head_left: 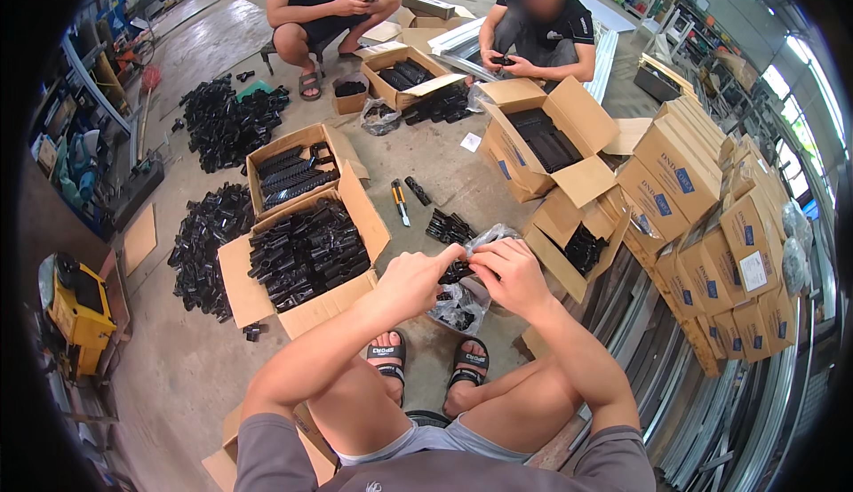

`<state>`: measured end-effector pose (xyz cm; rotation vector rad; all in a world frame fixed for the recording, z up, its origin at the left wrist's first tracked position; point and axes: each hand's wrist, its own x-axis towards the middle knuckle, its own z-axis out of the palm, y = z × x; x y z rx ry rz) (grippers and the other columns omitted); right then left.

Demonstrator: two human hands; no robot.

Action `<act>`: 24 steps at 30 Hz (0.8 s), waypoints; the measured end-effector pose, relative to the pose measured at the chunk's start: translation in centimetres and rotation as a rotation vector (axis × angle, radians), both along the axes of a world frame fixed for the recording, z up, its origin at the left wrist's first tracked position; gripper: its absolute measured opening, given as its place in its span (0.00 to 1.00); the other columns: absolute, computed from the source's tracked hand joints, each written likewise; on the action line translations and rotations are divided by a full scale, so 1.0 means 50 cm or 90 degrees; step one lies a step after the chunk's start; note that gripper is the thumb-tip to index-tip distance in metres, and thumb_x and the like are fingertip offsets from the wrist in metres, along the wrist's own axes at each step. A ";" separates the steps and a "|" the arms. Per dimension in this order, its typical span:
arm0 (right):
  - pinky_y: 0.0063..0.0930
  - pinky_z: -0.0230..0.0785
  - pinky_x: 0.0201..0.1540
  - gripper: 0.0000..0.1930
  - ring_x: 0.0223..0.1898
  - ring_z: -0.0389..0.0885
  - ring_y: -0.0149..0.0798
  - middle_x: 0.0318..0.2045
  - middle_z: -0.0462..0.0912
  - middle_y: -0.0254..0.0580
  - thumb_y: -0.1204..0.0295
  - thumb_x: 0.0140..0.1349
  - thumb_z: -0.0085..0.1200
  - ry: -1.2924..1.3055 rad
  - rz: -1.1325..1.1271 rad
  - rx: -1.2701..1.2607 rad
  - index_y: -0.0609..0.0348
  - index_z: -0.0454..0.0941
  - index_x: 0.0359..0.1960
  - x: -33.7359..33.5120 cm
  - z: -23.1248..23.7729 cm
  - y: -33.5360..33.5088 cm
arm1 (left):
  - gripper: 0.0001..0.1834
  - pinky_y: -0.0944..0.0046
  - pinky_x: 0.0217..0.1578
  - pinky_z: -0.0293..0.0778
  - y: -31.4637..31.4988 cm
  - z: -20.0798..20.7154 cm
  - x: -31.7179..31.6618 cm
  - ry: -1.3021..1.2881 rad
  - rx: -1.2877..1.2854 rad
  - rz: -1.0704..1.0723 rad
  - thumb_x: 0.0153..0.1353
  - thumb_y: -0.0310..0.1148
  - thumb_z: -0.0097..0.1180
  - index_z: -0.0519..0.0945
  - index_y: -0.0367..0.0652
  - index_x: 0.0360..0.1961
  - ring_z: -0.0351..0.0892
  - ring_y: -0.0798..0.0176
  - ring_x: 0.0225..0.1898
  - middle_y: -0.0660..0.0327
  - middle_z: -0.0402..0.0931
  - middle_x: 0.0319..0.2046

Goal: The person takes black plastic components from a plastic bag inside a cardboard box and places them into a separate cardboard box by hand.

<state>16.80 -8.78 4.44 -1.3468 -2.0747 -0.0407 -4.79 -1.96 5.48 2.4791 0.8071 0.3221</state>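
My left hand [414, 282] and my right hand [510, 275] meet in front of me, their fingers closed and the fingertips close together. What lies between the fingers is too small and covered to make out. Clear plastic [490, 236] shows just beyond my fingertips. Below my hands, between my knees and the pile, stands a small container lined with a clear plastic bag [460, 307] with black parts inside. A loose heap of black plastic parts [447, 224] lies on the floor just past my hands.
Left of my hands, open cartons hold black parts [306, 256]; black heaps [209, 243] lie farther left. A yellow utility knife [400, 200] lies ahead. At right stand an open carton [582, 234] and stacked cartons [711, 261]. Two people [324, 3] [542, 34] sit across, holding small objects.
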 end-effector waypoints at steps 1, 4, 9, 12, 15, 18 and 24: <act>0.34 0.70 0.45 0.06 0.41 0.82 0.40 0.37 0.85 0.37 0.73 0.56 0.64 0.001 -0.001 0.000 0.56 0.85 0.36 -0.001 0.000 0.001 | 0.32 0.43 0.33 0.75 -0.001 0.003 -0.001 0.009 -0.005 0.001 0.51 0.26 0.66 0.69 0.54 0.58 0.82 0.39 0.32 0.49 0.81 0.26; 0.36 0.72 0.46 0.06 0.41 0.83 0.44 0.37 0.86 0.40 0.73 0.58 0.63 0.079 -0.035 0.000 0.58 0.84 0.37 -0.003 -0.003 0.004 | 0.30 0.44 0.34 0.76 0.000 -0.003 -0.004 -0.020 -0.007 0.007 0.51 0.25 0.65 0.72 0.54 0.57 0.83 0.40 0.33 0.48 0.82 0.28; 0.42 0.76 0.40 0.07 0.33 0.84 0.51 0.32 0.86 0.49 0.74 0.63 0.58 0.398 -0.272 -0.168 0.64 0.82 0.38 0.047 -0.056 0.023 | 0.27 0.47 0.34 0.78 0.010 0.017 -0.011 -0.074 -0.042 0.045 0.52 0.25 0.65 0.75 0.53 0.55 0.83 0.41 0.33 0.47 0.82 0.28; 0.45 0.78 0.42 0.10 0.37 0.86 0.54 0.34 0.86 0.52 0.68 0.62 0.57 0.178 -0.214 -0.373 0.62 0.84 0.39 0.102 -0.179 0.033 | 0.27 0.51 0.34 0.78 0.018 0.044 -0.027 -0.131 -0.042 0.109 0.54 0.26 0.65 0.75 0.55 0.56 0.83 0.42 0.32 0.48 0.81 0.26; 0.48 0.78 0.49 0.12 0.45 0.86 0.55 0.40 0.87 0.54 0.67 0.57 0.56 -0.300 -0.052 -0.683 0.56 0.87 0.38 0.073 -0.299 0.022 | 0.29 0.53 0.31 0.76 0.024 0.054 -0.024 -0.154 -0.051 0.147 0.54 0.25 0.67 0.74 0.57 0.58 0.82 0.44 0.27 0.49 0.77 0.21; 0.46 0.79 0.47 0.12 0.47 0.86 0.53 0.42 0.87 0.53 0.71 0.56 0.56 -0.335 0.019 -0.719 0.57 0.87 0.39 0.039 -0.441 0.033 | 0.29 0.54 0.31 0.76 0.022 0.070 -0.029 -0.128 -0.068 0.157 0.54 0.26 0.67 0.75 0.57 0.58 0.81 0.45 0.25 0.50 0.76 0.19; 0.43 0.81 0.44 0.10 0.44 0.88 0.49 0.42 0.88 0.50 0.72 0.59 0.54 -0.369 -0.087 -0.650 0.56 0.88 0.36 -0.020 -0.653 -0.013 | 0.27 0.49 0.32 0.78 0.031 0.054 -0.052 -0.154 -0.058 0.166 0.55 0.26 0.65 0.75 0.56 0.56 0.83 0.40 0.32 0.46 0.80 0.24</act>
